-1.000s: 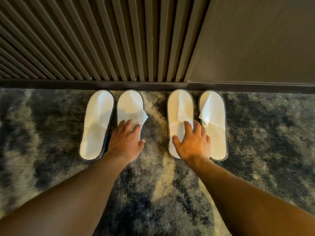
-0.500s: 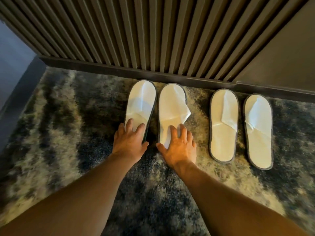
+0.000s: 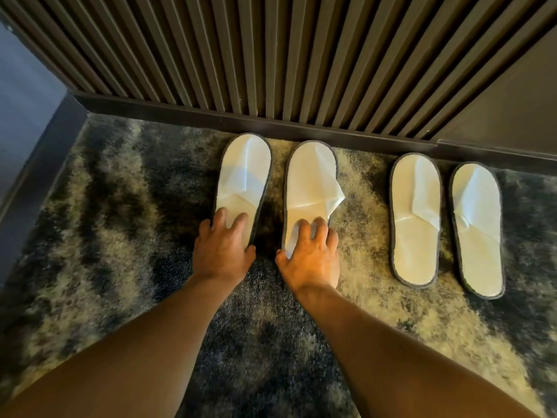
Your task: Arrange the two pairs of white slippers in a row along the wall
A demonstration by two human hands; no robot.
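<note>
Several white slippers with dark edging lie toes-to-wall on the carpet. The leftmost slipper has my left hand resting on its heel end, fingers spread on the sole. My right hand presses the heel end of the second slipper, whose upper flap sticks out to the right. A gap of carpet separates this pair from the right pair: the third slipper and the fourth slipper, both untouched and side by side.
A dark slatted wall with a dark baseboard runs behind the slippers. A plain wall panel continues at the right. A grey wall closes the left side. Mottled dark and cream carpet covers the floor.
My right hand left the third slipper and moved onto the second; my left hand shifted from the second slipper to the leftmost. The left pair now lies slightly farther apart.
</note>
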